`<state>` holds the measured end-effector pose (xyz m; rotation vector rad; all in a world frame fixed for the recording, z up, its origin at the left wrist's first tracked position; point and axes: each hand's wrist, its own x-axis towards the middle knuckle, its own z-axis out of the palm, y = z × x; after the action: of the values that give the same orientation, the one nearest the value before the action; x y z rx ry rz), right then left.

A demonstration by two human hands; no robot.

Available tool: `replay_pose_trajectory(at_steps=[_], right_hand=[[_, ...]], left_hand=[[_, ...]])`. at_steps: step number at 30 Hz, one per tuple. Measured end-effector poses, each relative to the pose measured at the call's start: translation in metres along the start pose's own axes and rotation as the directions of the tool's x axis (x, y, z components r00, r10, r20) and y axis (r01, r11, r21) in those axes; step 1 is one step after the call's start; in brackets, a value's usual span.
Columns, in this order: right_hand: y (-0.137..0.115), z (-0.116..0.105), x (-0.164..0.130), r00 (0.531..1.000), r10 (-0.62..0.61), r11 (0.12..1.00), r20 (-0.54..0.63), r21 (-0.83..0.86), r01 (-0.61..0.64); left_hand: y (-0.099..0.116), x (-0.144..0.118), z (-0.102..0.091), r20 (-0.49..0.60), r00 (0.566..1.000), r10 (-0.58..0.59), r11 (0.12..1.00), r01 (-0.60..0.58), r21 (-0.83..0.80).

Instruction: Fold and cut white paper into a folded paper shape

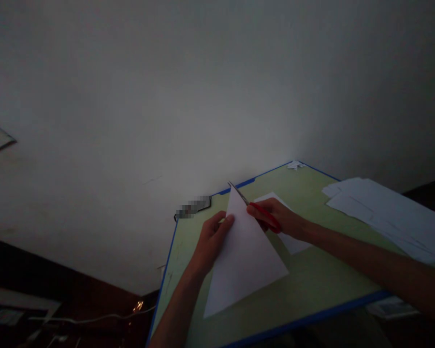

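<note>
On my table [311, 290], the folded sheet [244, 256] lies centre; paper stack [391, 212] at two o'clock, scraps [295, 165] at twelve.

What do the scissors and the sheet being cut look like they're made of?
The scissors seem to have glossy red plastic handles and thin grey blades, probably metal. The sheet looks like plain matte white paper: thin, flat, sharp-edged, held in the left hand.

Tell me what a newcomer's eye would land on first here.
The white sheet at the middle of the green table stands out, steadied at its upper left edge by the left hand. The right hand holds red scissors at the sheet's top edge. A paper stack lies at the table's right.
</note>
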<state>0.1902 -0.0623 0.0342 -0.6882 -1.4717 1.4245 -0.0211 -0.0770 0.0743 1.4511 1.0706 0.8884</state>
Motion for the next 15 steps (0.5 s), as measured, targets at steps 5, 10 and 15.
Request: replay_pose_trajectory(at_steps=[5, 10, 15], right_hand=[[-0.0033, 0.0018, -0.0011, 0.999, 0.037, 0.999, -0.013, 0.025, -0.037], [-0.0071, 0.003, -0.0011, 0.999, 0.042, 0.999, -0.018, 0.009, -0.041], [-0.0003, 0.0, 0.0004, 1.0, 0.015, 1.0, -0.022, -0.018, -0.015]], left_hand=[[0.0013, -0.0015, 0.0008, 0.003, 1.0, 0.002, 1.0, -0.002, 0.003], [0.0027, -0.0025, 0.0026, 0.001, 1.0, 0.014, 1.0, -0.014, 0.013], [0.0025, -0.0021, 0.0026, 0.006, 1.0, 0.011, 1.0, -0.011, 0.006]])
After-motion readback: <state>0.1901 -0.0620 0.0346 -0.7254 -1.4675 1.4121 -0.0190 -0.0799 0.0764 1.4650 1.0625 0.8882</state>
